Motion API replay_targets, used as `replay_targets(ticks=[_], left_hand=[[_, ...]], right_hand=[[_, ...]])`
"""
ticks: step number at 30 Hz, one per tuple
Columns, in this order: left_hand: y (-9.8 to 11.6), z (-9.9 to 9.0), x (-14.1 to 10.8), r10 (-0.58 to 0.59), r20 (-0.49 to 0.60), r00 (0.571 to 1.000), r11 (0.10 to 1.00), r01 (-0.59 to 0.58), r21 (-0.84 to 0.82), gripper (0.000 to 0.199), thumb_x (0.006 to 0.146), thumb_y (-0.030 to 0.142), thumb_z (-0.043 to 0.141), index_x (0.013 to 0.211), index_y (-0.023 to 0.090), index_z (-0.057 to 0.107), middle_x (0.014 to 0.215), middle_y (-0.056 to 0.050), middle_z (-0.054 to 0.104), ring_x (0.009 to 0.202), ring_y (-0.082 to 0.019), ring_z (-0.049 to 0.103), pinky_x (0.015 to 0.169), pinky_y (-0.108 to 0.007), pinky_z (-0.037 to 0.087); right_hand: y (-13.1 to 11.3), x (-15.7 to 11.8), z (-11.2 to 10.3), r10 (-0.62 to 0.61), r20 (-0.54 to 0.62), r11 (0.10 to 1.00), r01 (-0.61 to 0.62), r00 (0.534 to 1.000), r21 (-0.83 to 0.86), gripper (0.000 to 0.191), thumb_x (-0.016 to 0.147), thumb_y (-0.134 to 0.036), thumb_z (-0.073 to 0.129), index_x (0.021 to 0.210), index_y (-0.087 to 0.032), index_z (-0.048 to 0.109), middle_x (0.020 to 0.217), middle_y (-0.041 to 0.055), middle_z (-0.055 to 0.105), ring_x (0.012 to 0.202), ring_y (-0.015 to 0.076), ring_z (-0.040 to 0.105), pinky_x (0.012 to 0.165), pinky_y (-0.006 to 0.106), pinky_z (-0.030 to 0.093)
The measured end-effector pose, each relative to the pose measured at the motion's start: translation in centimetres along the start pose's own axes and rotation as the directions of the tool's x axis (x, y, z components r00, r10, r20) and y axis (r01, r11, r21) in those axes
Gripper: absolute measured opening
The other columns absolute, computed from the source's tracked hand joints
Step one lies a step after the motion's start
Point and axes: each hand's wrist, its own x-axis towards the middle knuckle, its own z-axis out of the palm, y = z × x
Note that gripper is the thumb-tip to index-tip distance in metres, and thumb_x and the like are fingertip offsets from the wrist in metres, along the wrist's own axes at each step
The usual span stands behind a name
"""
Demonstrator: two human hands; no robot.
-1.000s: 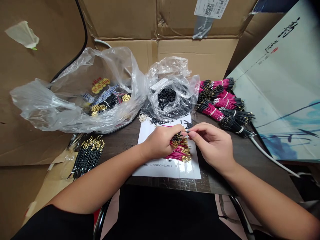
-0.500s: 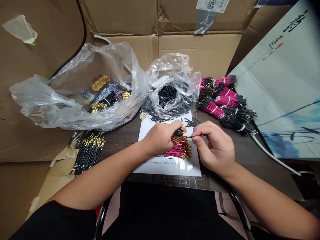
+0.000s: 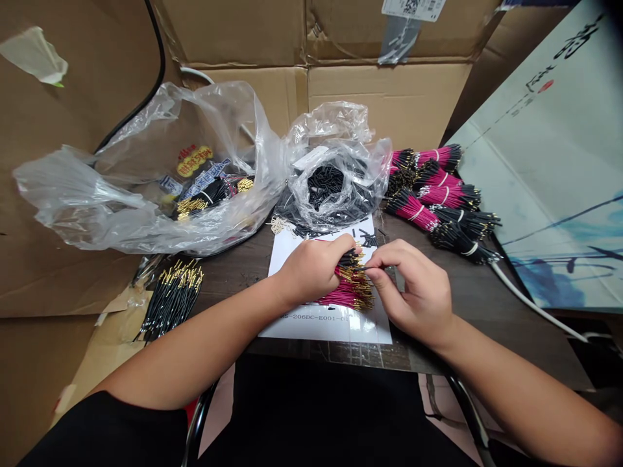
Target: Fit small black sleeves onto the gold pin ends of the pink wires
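Note:
My left hand [image 3: 311, 269] grips a bunch of pink wires with gold pin ends [image 3: 348, 290], held over a white printed sheet [image 3: 335, 321] on the dark table [image 3: 233, 275]. My right hand [image 3: 413, 288] pinches at the gold tips of that bunch with thumb and forefinger; whatever small piece it holds is hidden by the fingers. Loose short black sleeves [image 3: 365, 237] lie on the sheet just beyond my hands.
A clear bag of black sleeves [image 3: 335, 185] sits behind the sheet. A larger clear bag [image 3: 160, 188] at left holds wire bundles. Black gold-tipped wires [image 3: 172, 298] lie at the table's left edge. Tied pink and black bundles [image 3: 438, 198] lie at right. Cardboard boxes surround the table.
My right hand has drawn in leftward against the wire tips and its fingers have closed on them. My left hand has lowered the bunch slightly toward the sheet.

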Motion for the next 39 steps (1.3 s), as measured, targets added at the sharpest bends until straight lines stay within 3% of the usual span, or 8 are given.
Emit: replay_targets(ticks=[13, 24, 34, 39], left_hand=[[-0.1, -0.05, 0.02, -0.026, 0.011, 1.0, 0.99, 0.025, 0.14, 0.02, 0.082, 0.024, 0.055, 0.102, 0.019, 0.055, 0.088, -0.001, 0.072, 0.077, -0.02, 0.069, 0.059, -0.025, 0.044], [-0.06, -0.2, 0.08, 0.006, -0.012, 1.0, 0.973, -0.003, 0.232, 0.019, 0.083, 0.024, 0.051, 0.101, 0.019, 0.056, 0.075, -0.001, 0.07, 0.067, -0.02, 0.068, 0.052, -0.025, 0.042], [0.01, 0.15, -0.12, 0.109, -0.095, 0.989, 0.965, -0.082, 0.249, 0.027, 0.09, 0.043, 0.046, 0.094, 0.018, 0.055, 0.066, -0.002, 0.066, 0.057, -0.018, 0.065, 0.048, -0.025, 0.038], [0.54, -0.11, -0.06, 0.009, -0.029, 1.0, 0.994, -0.006, 0.108, 0.023, 0.086, 0.04, 0.051, 0.09, 0.017, 0.055, 0.066, -0.002, 0.064, 0.06, -0.019, 0.062, 0.052, -0.026, 0.038]], right_hand=[[0.13, -0.13, -0.36, -0.085, 0.042, 0.984, 0.091, 0.995, -0.156, 0.022, 0.078, -0.004, 0.065, 0.097, -0.014, 0.059, 0.087, 0.0061, 0.065, 0.08, 0.0144, 0.06, 0.074, 0.029, 0.052], [0.11, -0.08, -0.66, -0.11, 0.091, 0.976, 0.125, 0.99, -0.179, 0.025, 0.077, -0.004, 0.066, 0.099, -0.013, 0.061, 0.09, 0.008, 0.066, 0.085, 0.0157, 0.062, 0.079, 0.031, 0.054], [-0.12, -0.1, -0.96, -0.134, 0.119, 0.976, 0.152, 0.984, -0.153, 0.025, 0.074, -0.005, 0.069, 0.098, -0.013, 0.063, 0.09, 0.0077, 0.069, 0.086, 0.0153, 0.065, 0.082, 0.029, 0.056], [-0.18, -0.05, -0.92, -0.157, 0.086, 0.964, 0.171, 0.984, -0.206, 0.027, 0.075, -0.007, 0.07, 0.101, -0.015, 0.065, 0.091, 0.0068, 0.071, 0.085, 0.0156, 0.067, 0.08, 0.028, 0.056]])
